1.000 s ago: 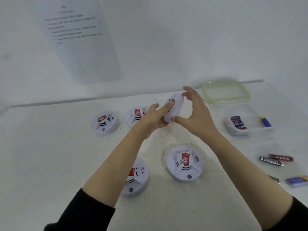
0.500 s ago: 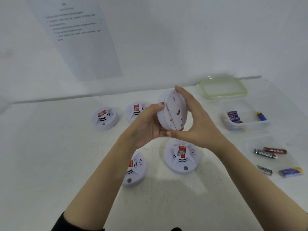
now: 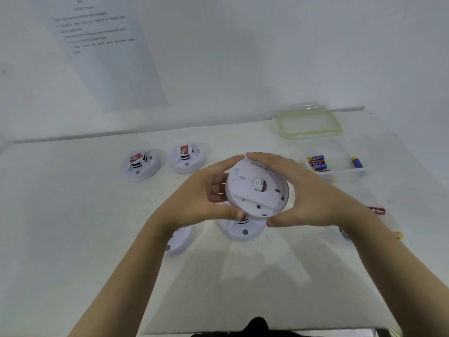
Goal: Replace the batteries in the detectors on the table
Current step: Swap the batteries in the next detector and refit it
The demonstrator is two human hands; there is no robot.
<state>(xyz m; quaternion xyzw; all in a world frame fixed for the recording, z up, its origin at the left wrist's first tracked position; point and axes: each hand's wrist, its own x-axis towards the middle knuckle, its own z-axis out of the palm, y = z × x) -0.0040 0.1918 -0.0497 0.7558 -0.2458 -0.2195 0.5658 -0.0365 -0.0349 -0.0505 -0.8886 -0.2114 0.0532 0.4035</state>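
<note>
White table, centre frame: left hand and right hand clasp one raised smoke detector by its rim, underside showing. Four more lie below: upper-left pair, half-hidden pair. Batteries sit in the right-hand tub.

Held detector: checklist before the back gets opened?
1. Two-handed grip: ok; the left hand and right hand grip the held detector by its rim, above the table.
2. Back faces the camera: ok.
3. Battery bay exposed: not ok; no cells visible in the back.
4. Cover latch state: cannot tell.
5. Batteries at hand: ok; several lie in the clear tub on the right.
6. Set-down spot below: not ok; another detector lies under it.
</note>
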